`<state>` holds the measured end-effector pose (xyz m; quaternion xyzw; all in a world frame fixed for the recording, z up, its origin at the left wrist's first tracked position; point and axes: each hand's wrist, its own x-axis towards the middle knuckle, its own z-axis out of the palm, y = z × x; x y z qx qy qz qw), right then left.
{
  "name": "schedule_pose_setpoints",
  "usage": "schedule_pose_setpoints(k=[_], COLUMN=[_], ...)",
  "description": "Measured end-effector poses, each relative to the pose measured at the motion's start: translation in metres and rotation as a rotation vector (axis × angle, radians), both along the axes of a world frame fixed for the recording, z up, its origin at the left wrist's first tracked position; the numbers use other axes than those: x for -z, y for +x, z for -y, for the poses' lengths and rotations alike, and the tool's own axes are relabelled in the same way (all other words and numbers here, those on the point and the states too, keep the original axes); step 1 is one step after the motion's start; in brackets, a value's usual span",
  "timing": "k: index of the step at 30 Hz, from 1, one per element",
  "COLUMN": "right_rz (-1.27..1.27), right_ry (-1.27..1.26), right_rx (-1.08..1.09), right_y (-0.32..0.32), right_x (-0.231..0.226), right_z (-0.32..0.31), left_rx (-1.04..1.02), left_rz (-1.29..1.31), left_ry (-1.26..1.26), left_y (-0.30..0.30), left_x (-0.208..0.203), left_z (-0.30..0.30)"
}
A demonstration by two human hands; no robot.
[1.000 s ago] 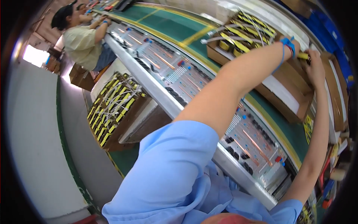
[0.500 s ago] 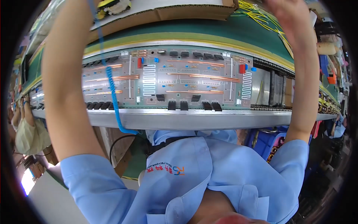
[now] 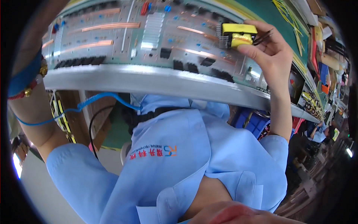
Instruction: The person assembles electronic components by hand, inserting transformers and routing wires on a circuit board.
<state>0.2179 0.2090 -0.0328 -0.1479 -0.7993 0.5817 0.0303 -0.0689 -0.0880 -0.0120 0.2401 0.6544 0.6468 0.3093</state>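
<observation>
While the right grip (image 3: 274, 56) is pinching a yellow-and-black component (image 3: 239, 29) between thumb and fingers, that piece is sitting over the right part of a row of circuit boards (image 3: 186, 41). Its metal pins are facing left, and its dark leads are sticking out to the right, toward the palm. Whether it is touching the boards, I cannot tell. The left grip (image 3: 29, 41) is showing only dimly at the left rim, and I cannot tell whether it is opening or holding anything. A blue wristband (image 3: 24, 79) is circling that wrist, and a blue coiled cord (image 3: 97, 98) is running toward the person's waist. The boards are carrying copper strips, black parts, and small red and blue parts, while a silver rail (image 3: 160, 79) is running along their near edge. Yellow-green wires (image 3: 291, 20) are lying on the green surface (image 3: 257, 9) at upper right, and a blue bin (image 3: 247, 121) is standing below the rail.
</observation>
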Motion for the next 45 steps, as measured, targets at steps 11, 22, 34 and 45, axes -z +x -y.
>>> schedule_pose_setpoints(k=[11, 22, 34, 45], right_rz=[-0.072, -0.062, -0.052, -0.165], right_ry=[0.280, 0.920, 1.047, 1.097], right_rx=[0.026, -0.327, -0.506, -0.393], right_y=[-0.001, -0.037, -0.047, -0.019], right_x=[0.013, -0.022, -0.024, -0.009], right_z=[0.013, 0.042, 0.051, 0.036], left_rx=[-0.104, -0.096, -0.032, 0.168], left_rz=[0.053, 0.038, -0.014, -0.180], left_ry=[0.093, 0.059, -0.056, -0.153], left_y=[0.033, 0.080, 0.098, 0.109], left_x=[0.027, 0.023, 0.029, 0.029], left_z=[0.024, -0.008, -0.012, -0.050])
